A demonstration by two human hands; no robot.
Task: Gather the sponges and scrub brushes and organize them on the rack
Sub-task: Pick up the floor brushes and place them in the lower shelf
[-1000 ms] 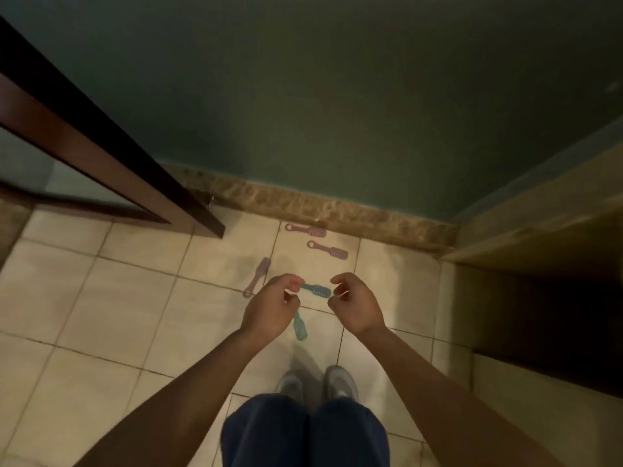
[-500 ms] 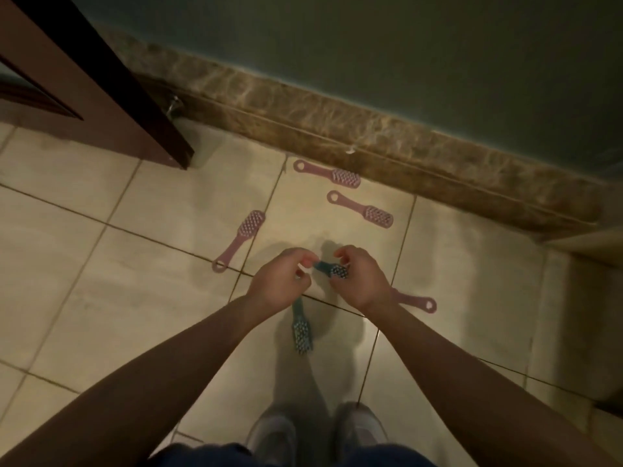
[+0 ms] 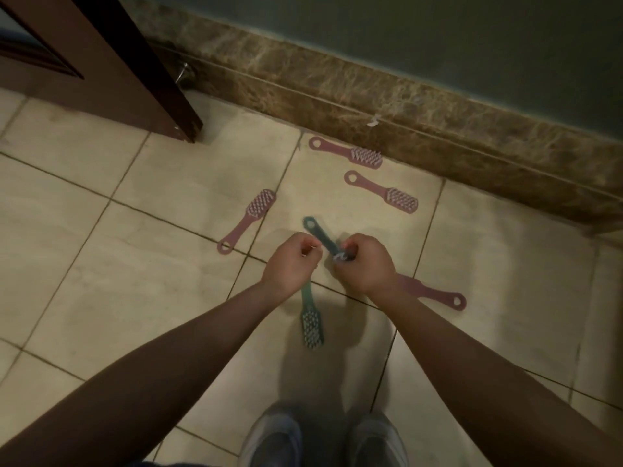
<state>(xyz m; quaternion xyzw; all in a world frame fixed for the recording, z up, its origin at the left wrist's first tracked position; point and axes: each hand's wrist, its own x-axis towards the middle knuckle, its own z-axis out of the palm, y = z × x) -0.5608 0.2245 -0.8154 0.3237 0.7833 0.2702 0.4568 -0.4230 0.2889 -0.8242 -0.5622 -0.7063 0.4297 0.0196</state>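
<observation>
Brush [image 3: 318, 234], teal, gripped at bristle end by right hand [image 3: 365, 262], handle pointing far-left; probably lifted for gathering. Left hand [image 3: 291, 261] curled just beside; holding anything, cannot tell.

From my feed I see beige tiled floor [image 3: 101, 281] filling most of the frame, a dark wooden door [image 3: 101, 62] upper left, a brown marble skirting [image 3: 371, 96] under a green wall [image 3: 438, 28] along the top, and grey shoes [image 3: 274, 439] at bottom centre.
</observation>
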